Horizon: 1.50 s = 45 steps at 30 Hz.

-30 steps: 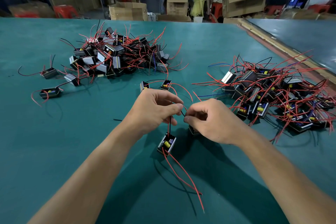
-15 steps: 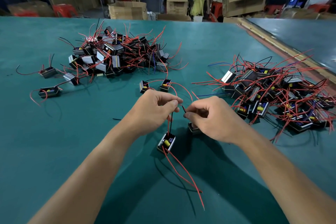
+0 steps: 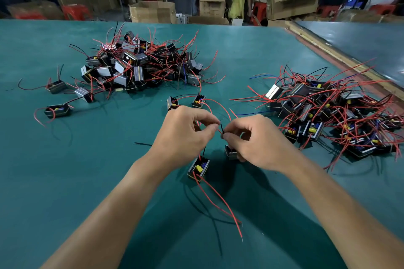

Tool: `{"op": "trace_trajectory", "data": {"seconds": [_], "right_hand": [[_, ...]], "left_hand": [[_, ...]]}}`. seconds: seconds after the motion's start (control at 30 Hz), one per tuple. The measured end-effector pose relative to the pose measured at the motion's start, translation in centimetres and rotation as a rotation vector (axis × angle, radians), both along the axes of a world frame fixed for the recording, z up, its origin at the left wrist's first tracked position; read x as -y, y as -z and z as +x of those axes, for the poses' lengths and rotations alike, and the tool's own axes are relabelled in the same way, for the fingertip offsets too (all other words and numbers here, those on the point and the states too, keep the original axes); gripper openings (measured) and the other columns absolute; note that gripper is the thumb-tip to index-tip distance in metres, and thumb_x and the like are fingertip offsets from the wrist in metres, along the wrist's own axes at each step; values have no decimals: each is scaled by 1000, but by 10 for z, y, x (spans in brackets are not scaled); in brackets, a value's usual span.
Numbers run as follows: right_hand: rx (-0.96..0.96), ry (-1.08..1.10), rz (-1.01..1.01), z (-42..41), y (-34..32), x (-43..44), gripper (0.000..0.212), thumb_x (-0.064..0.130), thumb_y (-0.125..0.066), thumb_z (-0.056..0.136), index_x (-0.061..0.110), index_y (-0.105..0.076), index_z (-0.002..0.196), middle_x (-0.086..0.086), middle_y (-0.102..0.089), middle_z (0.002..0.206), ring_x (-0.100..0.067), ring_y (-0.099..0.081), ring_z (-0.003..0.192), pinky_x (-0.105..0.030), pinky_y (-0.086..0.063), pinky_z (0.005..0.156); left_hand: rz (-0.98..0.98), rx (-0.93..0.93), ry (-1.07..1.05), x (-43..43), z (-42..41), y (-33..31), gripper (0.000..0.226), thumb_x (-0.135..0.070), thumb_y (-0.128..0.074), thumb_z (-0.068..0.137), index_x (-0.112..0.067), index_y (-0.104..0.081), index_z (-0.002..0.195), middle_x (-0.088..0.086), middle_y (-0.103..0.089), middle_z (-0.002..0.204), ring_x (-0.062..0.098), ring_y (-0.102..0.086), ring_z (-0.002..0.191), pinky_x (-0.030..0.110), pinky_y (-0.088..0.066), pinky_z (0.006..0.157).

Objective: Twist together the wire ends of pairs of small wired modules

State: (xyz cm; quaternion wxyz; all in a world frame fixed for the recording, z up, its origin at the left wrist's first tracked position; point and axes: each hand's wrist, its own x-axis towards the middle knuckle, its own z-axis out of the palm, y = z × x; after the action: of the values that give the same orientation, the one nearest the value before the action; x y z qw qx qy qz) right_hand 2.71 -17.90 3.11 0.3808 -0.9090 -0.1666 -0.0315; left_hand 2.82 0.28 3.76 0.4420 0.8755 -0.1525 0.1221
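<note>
Over the green table, my left hand (image 3: 185, 135) pinches the wire end of a small black module (image 3: 198, 169) that dangles below it, trailing two long red wires toward me. My right hand (image 3: 255, 140) pinches a short black wire end (image 3: 222, 128) between thumb and forefinger. A second module (image 3: 230, 152) sits half hidden under that hand. The two sets of fingertips are a few centimetres apart, with the wire ends between them. Just beyond my hands lies a pair of modules (image 3: 185, 102) joined by wires.
A large heap of modules (image 3: 135, 65) with red and black wires lies at the far left, with loose modules (image 3: 57, 111) beside it. Another heap (image 3: 328, 113) spreads at the right. Cardboard boxes (image 3: 153, 11) and seated people are beyond the table's far edge.
My hands have risen slightly and drawn a little apart, so the black wire end now shows between the fingertips. The dangling module has shifted little.
</note>
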Motion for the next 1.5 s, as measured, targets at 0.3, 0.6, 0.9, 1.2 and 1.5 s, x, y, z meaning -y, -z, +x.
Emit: {"op": "trace_trajectory", "data": {"seconds": [0.3,0.6,0.9,1.2,1.5], "right_hand": [[-5,-30,-13,-1,1,0,18,22,-65,90,30,-67,74,16,-67,61,-2,-60,48,-12,-41,51],[-3,-47,76,3,4,3,10,20,-66,88,27,-70,83,12,-66,65,-10,-61,48,-23,-44,52],[33,-90,411,1,-5,5,10,16,-68,84,24,-75,85,8,-65,73,-18,-61,45,-23,-45,47],[106,-105,327,-1,-6,5,22,-5,-67,85,14,-75,79,13,-65,69,-31,-52,48,-45,-38,45],[-70,-195,438,3,-8,11,4,9,-72,74,12,-74,72,2,-68,60,-9,-59,51,-21,-48,53]], "left_hand": [[-145,-148,41,1,1,5,22,-8,-67,89,-28,-76,83,-6,-73,71,9,-62,48,33,-55,55],[-329,-312,157,-2,1,0,17,0,-67,89,-12,-75,81,-1,-70,64,11,-55,44,23,-49,48],[-366,-363,204,-2,2,2,20,-3,-71,87,-19,-79,77,1,-69,64,10,-58,47,23,-50,50],[-364,-394,248,-1,0,1,8,-5,-71,87,-7,-76,81,7,-73,70,11,-55,45,24,-48,48],[-326,-347,244,3,-2,0,13,4,-69,85,-5,-74,78,8,-71,67,13,-54,44,21,-45,46]]}}
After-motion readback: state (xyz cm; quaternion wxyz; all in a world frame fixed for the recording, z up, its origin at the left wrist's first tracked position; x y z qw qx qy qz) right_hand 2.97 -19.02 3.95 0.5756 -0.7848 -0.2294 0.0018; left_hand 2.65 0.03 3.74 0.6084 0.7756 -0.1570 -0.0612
